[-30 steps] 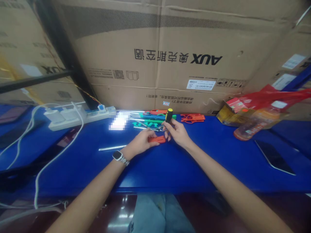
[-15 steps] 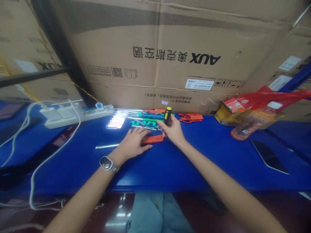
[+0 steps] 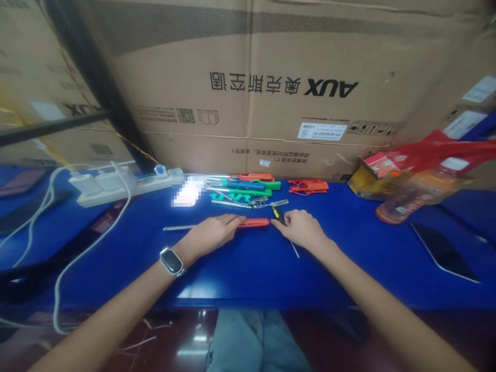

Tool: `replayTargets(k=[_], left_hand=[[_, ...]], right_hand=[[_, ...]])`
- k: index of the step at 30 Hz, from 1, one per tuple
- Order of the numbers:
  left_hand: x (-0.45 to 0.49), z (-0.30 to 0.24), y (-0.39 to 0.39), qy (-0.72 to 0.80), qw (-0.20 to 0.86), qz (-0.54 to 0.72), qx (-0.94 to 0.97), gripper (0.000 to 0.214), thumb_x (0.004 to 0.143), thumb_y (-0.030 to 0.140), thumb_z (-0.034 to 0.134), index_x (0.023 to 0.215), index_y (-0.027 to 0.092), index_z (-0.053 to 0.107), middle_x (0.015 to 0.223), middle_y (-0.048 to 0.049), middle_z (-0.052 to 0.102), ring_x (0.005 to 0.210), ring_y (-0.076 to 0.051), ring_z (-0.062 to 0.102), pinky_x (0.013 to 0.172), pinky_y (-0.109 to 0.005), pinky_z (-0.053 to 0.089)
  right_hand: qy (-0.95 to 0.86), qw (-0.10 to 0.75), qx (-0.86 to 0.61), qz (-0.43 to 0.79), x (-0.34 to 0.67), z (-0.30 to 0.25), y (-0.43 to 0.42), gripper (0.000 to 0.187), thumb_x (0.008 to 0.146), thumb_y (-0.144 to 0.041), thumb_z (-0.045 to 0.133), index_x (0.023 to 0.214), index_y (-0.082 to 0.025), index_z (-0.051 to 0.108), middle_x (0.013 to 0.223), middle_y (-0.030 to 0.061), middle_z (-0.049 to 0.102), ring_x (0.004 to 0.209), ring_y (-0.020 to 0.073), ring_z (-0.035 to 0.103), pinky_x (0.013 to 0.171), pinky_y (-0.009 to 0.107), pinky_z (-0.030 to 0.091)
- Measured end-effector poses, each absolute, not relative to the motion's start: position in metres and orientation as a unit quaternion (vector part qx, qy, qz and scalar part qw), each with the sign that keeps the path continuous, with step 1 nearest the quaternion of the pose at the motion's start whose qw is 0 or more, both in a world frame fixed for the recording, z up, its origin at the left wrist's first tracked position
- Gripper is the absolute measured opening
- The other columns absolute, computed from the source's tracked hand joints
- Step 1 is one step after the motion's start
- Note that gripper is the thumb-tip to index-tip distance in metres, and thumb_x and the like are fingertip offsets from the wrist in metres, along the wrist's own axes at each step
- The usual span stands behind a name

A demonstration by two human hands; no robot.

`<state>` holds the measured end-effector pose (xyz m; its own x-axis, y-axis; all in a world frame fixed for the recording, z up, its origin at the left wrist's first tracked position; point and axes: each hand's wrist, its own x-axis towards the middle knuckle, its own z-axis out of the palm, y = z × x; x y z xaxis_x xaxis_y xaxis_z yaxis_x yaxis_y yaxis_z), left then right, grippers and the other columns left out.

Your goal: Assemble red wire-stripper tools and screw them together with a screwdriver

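My left hand (image 3: pixel 215 232) lies on the blue table (image 3: pixel 248 268), fingers closed over an orange-handled screwdriver (image 3: pixel 253 222) whose metal shaft (image 3: pixel 179 227) sticks out to the left. A watch (image 3: pixel 171 261) sits on that wrist. My right hand (image 3: pixel 302 230) rests on the table a little to the right, fingers wrapped on a black and yellow screwdriver (image 3: pixel 278 213) that now lies low, its thin shaft (image 3: pixel 295 250) showing beneath the hand.
Several green, blue and orange tools (image 3: pixel 248 187) lie behind the hands, against a large cardboard box (image 3: pixel 251 82). A white power strip (image 3: pixel 116 182) with cables is at left. A red bag with a bottle (image 3: pixel 418 175) and a dark tablet (image 3: pixel 444 253) are at right.
My right hand has lowered the black and yellow screwdriver from upright down to the table. My left hand stays on the orange screwdriver, which now lies straighter with its shaft to the left.
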<state>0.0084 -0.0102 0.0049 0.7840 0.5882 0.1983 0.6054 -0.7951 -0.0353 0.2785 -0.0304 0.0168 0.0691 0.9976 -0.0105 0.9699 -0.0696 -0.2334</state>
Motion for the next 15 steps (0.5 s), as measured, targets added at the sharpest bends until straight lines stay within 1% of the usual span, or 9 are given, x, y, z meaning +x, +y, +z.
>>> replayTargets(k=[2,3,5,7,9,10,12,15], left_hand=[[0.008,0.008,-0.009,-0.32,0.041,-0.1,-0.941,0.037,0.102,0.021,0.041,0.136,0.018,0.054,0.122,-0.0098,0.069,0.106,-0.022,0.069,0.09,-0.036,0.057],[0.008,0.009,-0.008,-0.326,0.033,-0.11,-0.938,0.036,0.102,0.023,0.04,0.134,0.019,0.056,0.121,-0.0094,0.07,0.106,-0.023,0.069,0.089,-0.037,0.057],[0.008,0.012,-0.006,-0.342,0.011,-0.135,-0.93,0.035,0.103,0.028,0.041,0.132,0.019,0.059,0.119,-0.0093,0.071,0.103,-0.023,0.07,0.088,-0.037,0.058],[0.008,0.016,-0.005,-0.348,-0.02,-0.156,-0.924,0.035,0.102,0.032,0.045,0.13,0.019,0.061,0.119,-0.0092,0.072,0.101,-0.024,0.071,0.087,-0.037,0.058],[0.008,0.021,-0.005,-0.344,-0.053,-0.17,-0.922,0.033,0.1,0.032,0.05,0.128,0.02,0.063,0.118,-0.0084,0.073,0.099,-0.024,0.072,0.088,-0.037,0.057],[0.008,0.025,-0.006,-0.343,-0.067,-0.175,-0.921,0.031,0.099,0.032,0.053,0.125,0.02,0.065,0.116,-0.0078,0.074,0.098,-0.023,0.072,0.088,-0.036,0.056],[0.009,0.032,-0.009,-0.342,-0.096,-0.188,-0.916,0.027,0.097,0.032,0.057,0.119,0.02,0.068,0.112,-0.0066,0.076,0.095,-0.022,0.073,0.086,-0.034,0.056],[0.009,0.04,-0.014,-0.342,-0.134,-0.224,-0.903,0.022,0.095,0.034,0.061,0.109,0.021,0.071,0.103,-0.0047,0.077,0.09,-0.02,0.072,0.082,-0.031,0.055]], right_hand=[[-0.679,0.087,-0.725,0.074,0.276,0.024,-0.034,0.041,0.086,-0.06,0.055,0.078,-0.02,0.061,0.08,0.0112,0.067,0.075,0.0286,0.066,0.06,0.033,0.04],[-0.692,0.108,-0.711,0.065,0.274,0.029,-0.037,0.037,0.087,-0.055,0.056,0.086,-0.019,0.063,0.088,0.012,0.068,0.078,0.0279,0.065,0.063,0.034,0.042],[-0.749,0.163,-0.64,0.047,0.269,0.037,-0.042,0.026,0.089,-0.04,0.057,0.102,-0.019,0.063,0.105,0.0124,0.067,0.09,0.0262,0.064,0.074,0.036,0.045],[-0.82,0.193,-0.538,0.036,0.262,0.041,-0.046,0.032,0.088,-0.032,0.059,0.118,-0.019,0.061,0.12,0.0113,0.065,0.107,0.0265,0.059,0.088,0.038,0.044],[-0.861,0.182,-0.475,0.019,0.254,0.042,-0.048,0.043,0.089,-0.037,0.063,0.128,-0.019,0.058,0.126,0.0117,0.064,0.116,0.0289,0.055,0.097,0.043,0.038],[-0.87,0.173,-0.462,0.01,0.25,0.042,-0.048,0.04,0.092,-0.038,0.061,0.126,-0.018,0.059,0.123,0.0117,0.066,0.115,0.0288,0.056,0.097,0.044,0.036],[-0.883,0.157,-0.442,-0.002,0.246,0.041,-0.045,0.027,0.097,-0.035,0.055,0.116,-0.018,0.064,0.113,0.0103,0.07,0.108,0.0265,0.059,0.093,0.041,0.035],[-0.896,0.169,-0.41,-0.018,0.246,0.04,-0.039,0.019,0.099,-0.031,0.054,0.107,-0.018,0.064,0.104,0.008,0.071,0.099,0.0235,0.061,0.085,0.036,0.035]])
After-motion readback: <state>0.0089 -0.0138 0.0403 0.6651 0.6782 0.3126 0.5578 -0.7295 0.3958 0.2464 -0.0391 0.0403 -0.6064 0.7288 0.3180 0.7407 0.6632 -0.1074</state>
